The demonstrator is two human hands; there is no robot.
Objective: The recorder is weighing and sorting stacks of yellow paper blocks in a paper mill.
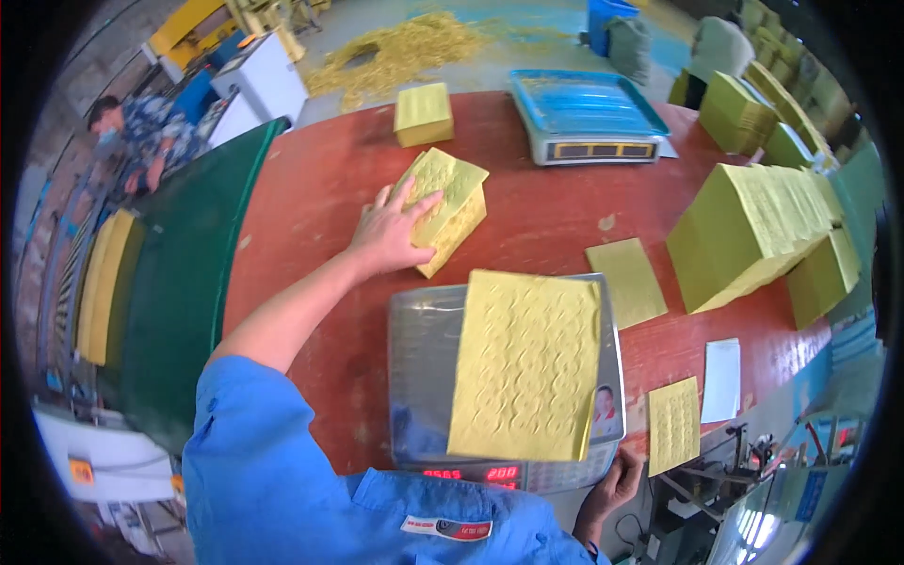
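Note:
My left hand (pixel 391 234) lies with spread fingers on a stack of embossed yellow paper sheets (pixel 461 226), and its top sheets sit askew. In front of me stands a digital scale (pixel 428 348) with a metal pan and a lit red display at its near edge. Embossed yellow sheets (pixel 527 367) lie on the pan, and their right edges are slightly uneven. By the scale's near right corner is my right hand (pixel 617 485), its fingers curled; whatever they may hold is hidden.
A smaller yellow stack (pixel 424 113) and a blue-trayed scale (pixel 589 108) stand farther back on the red table (pixel 330 179). Tall yellow stacks (pixel 744 235) and loose yellow sheets (pixel 626 282) are to the right. A person (pixel 151 141) is at the far left, beyond a green surface (pixel 188 282).

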